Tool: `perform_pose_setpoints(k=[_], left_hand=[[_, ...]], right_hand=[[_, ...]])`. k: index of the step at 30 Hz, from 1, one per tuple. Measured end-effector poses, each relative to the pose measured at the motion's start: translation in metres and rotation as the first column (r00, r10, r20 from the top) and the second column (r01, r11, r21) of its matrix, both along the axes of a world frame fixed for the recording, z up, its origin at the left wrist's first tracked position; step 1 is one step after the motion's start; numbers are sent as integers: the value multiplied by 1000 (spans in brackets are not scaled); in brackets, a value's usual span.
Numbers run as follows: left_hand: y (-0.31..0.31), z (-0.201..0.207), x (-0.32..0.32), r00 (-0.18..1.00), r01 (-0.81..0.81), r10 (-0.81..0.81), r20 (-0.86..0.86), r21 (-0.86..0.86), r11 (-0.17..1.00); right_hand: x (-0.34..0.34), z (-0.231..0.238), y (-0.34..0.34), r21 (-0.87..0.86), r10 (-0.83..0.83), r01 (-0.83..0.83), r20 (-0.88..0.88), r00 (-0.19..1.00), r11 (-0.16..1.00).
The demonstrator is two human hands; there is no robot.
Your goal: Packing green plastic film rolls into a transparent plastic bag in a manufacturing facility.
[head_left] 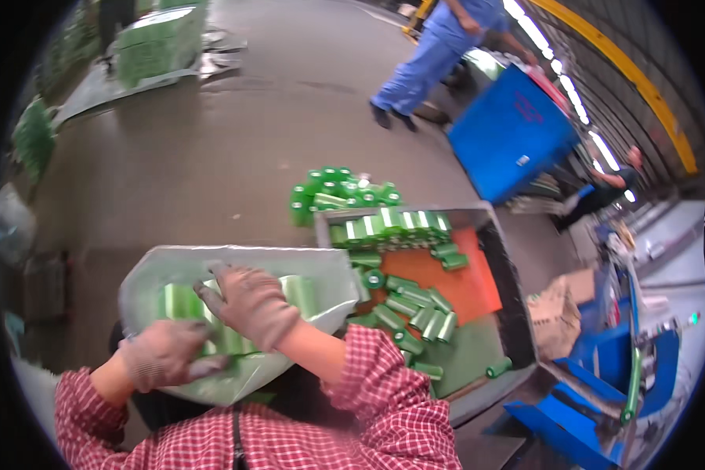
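Both my hands wear grey-beige knit gloves and work inside a translucent white plastic bag point(219, 257) spread open in front of me. A row of green rolls point(182, 301) lies side by side in it. My left hand point(164, 356) is at the near left end of the row, thumb and fingers apart, against the rolls. Reaching across the middle, my right hand point(254, 305) rests on top of the rolls with its fingers stretched. Parts of the row are hidden under my hands. Beyond my right wrist, another roll point(298, 294) shows at the bag's right side.
To the right stands a dark-walled bin point(517, 313) with loose green rolls point(423, 309) and an orange sheet point(478, 274). More rolls point(341, 188) pile behind it. A blue cart point(513, 129), a person in blue point(423, 63) and blue machinery point(572, 423) are farther off.
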State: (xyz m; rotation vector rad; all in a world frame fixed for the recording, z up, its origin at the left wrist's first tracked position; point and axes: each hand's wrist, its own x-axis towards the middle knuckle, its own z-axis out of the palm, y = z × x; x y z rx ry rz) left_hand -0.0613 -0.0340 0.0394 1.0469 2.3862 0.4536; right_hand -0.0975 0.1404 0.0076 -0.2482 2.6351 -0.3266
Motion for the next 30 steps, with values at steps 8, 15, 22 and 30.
perform_pose_setpoints(k=[8,15,22,30], left_hand=[[7,-57,-1,950,-59,64,-307,27,998],[12,-72,-9,965,-183,161,-208,-89,979],[16,-75,-8,849,-9,39,-527,58,998],[21,-74,-5,781,-26,-24,-624,-70,997]], right_hand=[[-43,-208,307,97,-612,686,-373,697,721],[-25,-345,358,266,-756,747,-88,648,609],[95,-262,369,-348,-867,818,-378,324,457],[123,-212,315,363,-399,452,-214,891,815]])
